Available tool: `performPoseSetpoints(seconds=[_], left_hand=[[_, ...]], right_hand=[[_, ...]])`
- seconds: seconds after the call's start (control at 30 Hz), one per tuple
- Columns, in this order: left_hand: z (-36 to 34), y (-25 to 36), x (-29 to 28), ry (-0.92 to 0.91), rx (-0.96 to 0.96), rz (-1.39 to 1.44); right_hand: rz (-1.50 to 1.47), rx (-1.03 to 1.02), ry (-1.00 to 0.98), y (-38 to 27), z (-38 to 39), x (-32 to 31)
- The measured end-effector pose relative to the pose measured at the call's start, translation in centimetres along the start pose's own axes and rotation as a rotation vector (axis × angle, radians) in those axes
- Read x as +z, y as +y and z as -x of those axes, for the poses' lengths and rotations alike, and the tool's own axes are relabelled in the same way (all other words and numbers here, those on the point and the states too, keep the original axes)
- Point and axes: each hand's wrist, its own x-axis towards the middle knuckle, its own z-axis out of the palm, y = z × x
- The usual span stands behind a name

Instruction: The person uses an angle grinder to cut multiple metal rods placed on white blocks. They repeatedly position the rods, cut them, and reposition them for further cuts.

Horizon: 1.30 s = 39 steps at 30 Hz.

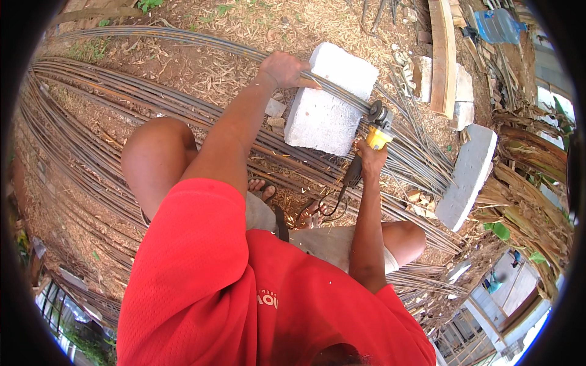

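Observation:
My left hand (284, 70) is closed around a small bundle of steel rods (339, 91), pressing it down where it crosses a white concrete block (326, 122). In my right hand (371, 157) is a yellow and black angle grinder (379, 137), gripped by its body. Its cutting disc (377, 111) meets the rods just past the block's right edge. Small orange sparks fly back toward my legs and feet. A black cord (336, 204) trails from the grinder down between my feet.
Long rusty rods (140, 91) lie in several bundles across the ground, under and around my legs. A grey concrete slab (467, 177) stands to the right, near a wooden plank (442, 58). A blue water jug (497, 25) lies at the far right; another person (495, 280) is at lower right.

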Motion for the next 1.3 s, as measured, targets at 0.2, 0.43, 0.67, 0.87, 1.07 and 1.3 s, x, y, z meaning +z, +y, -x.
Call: performPoseSetpoints(seconds=[0.2,0.43,0.67,0.87,1.07,1.3], left_hand=[[-0.2,0.0,0.2,-0.015,-0.022,0.008],[-0.2,0.0,0.6,0.041,-0.008,-0.009],[0.0,-0.2,0.3,0.047,0.008,-0.006],[0.0,0.1,0.2,0.004,-0.013,-0.010],[0.1,0.1,0.2,0.034,-0.007,-0.014],[-0.1,0.0,0.6,0.045,0.007,-0.028]], right_hand=[[0.055,-0.001,-0.005,-0.2,0.3,-0.4],[0.006,0.018,-0.031,0.7,0.4,-0.5],[0.018,0.055,-0.072,1.3,0.3,-1.0],[-0.044,-0.028,-0.085,2.6,-0.1,-1.1],[-0.080,0.022,-0.095,2.3,-0.1,-1.2],[-0.018,0.014,-0.087,2.2,-0.2,-1.0]])
